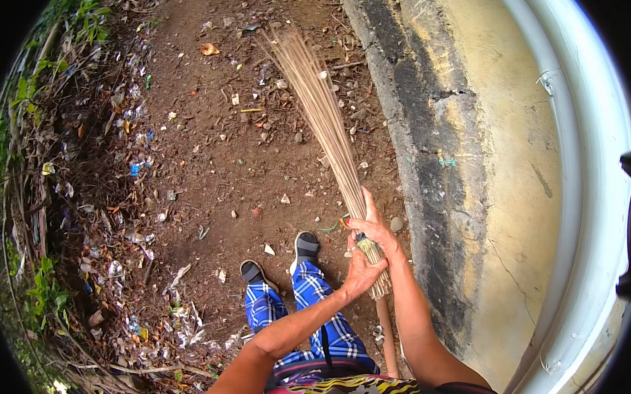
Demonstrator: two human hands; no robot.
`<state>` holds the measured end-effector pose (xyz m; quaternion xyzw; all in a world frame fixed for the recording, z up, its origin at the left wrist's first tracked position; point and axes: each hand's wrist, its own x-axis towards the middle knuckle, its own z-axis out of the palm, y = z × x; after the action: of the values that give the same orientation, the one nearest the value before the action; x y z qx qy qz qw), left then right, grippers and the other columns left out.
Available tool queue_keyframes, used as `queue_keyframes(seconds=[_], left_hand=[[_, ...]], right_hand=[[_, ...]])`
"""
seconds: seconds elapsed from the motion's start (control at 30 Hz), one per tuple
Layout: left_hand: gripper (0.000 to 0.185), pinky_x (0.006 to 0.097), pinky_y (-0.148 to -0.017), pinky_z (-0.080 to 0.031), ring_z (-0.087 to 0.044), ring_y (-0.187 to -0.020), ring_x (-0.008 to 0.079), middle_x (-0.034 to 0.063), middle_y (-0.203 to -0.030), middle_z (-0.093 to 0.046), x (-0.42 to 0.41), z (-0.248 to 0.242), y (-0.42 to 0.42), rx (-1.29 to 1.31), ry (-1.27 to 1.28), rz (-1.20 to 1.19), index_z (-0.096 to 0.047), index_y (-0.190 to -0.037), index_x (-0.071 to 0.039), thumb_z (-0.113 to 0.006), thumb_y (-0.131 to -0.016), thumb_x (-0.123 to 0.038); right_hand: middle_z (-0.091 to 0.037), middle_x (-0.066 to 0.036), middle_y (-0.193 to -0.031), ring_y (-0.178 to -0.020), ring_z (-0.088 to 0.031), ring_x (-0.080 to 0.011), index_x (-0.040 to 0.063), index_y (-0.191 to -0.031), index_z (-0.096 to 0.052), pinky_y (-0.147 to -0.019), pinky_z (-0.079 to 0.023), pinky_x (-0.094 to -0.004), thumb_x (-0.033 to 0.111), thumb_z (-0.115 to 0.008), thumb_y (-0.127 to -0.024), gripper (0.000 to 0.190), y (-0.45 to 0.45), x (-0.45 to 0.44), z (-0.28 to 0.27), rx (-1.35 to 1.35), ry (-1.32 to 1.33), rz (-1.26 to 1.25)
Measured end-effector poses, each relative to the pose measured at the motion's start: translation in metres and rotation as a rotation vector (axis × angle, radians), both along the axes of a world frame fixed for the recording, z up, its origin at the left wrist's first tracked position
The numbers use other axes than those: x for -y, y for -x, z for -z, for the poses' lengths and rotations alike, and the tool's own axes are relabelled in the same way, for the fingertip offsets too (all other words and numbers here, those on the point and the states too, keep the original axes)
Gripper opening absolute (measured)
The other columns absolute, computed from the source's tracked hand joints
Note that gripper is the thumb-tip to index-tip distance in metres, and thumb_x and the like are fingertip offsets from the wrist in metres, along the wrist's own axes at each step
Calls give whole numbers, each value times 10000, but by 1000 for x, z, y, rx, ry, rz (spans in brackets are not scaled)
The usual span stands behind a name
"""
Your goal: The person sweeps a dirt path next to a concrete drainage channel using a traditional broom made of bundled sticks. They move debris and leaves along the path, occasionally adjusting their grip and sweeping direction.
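Observation:
A broom of thin dry sticks (327, 117) slants up and to the left in front of me, its loose tips fanned out over the dirt. My left hand (364, 272) is wrapped around the bound butt end, where a pale green-yellow tie (367, 246) circles the sticks. Just above it, my right hand (373, 229) grips the bundle, with fingers along its right side. Below my hands the cut stick ends (380, 288) show. Whether the broom tips touch the ground is unclear.
A stained concrete footing (405, 121) and yellowish wall (521, 154) run along my right, with a pale pipe (568, 130) above. Leaf and plastic litter (126, 240) lines the left side beside plants. A brown pole (387, 334) stands near my sandalled feet (306, 248) on dirt.

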<state>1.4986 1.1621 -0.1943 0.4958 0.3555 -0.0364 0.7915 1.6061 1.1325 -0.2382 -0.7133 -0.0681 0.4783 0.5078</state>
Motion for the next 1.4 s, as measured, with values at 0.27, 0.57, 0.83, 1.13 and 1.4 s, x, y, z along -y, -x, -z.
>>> queue_keyframes(seconds=[0.27, 0.57, 0.83, 1.13, 1.4], left_hand=[[456, 307, -469, -503, -572, -593, 170, 102, -813, -551, -91, 50, -49, -57, 254, -288, -350, -1092, 16, -564, -695, -46], [728, 303, -784, -446, -534, -896, 221, 150, -1012, -485, -86, 20, -38, -108, 85, 54, -178, -1202, 34, -628, -666, -163], [461, 283, -493, -488, -560, -579, 158, 77, -776, -544, -96, 27, 22, -247, 225, -538, -352, -1106, -6, -560, -698, -62], [870, 307, -951, -291, -345, -1133, 267, 200, -1229, -295, -25, -20, 30, -80, -266, 62, -99, -1283, 37, -644, -643, -187], [519, 267, -507, -460, -536, -591, 133, 58, -804, -538, -71, -14, 78, -254, 400, -280, -341, -1134, 14, -585, -680, -47]], right_hand=[[-533, -76, -725, -555, -542, -153, 88, -1308, 36, -516, -485, -276, 64, -612, -694, 893, -60, -98, 68, -120, 265, -58], [-519, -99, -748, -536, -532, -141, 107, -1333, -8, -439, -456, -266, 13, -592, -687, 876, -37, -83, 22, -180, -35, 20], [-437, -178, -1044, -821, -529, -182, 29, -1325, 11, -561, -475, -296, 87, -625, -661, 921, 10, -133, 48, -16, 113, -416], [-460, -159, -1062, -748, -535, -170, 98, -1349, -67, -599, -461, -288, 42, -597, -678, 858, 30, -40, -2, 339, -99, -307], [-333, -274, -1239, -1059, -447, -322, -21, -1323, 57, -872, -395, -335, 191, -633, -607, 1017, 75, -70, 11, -180, 274, -161]])
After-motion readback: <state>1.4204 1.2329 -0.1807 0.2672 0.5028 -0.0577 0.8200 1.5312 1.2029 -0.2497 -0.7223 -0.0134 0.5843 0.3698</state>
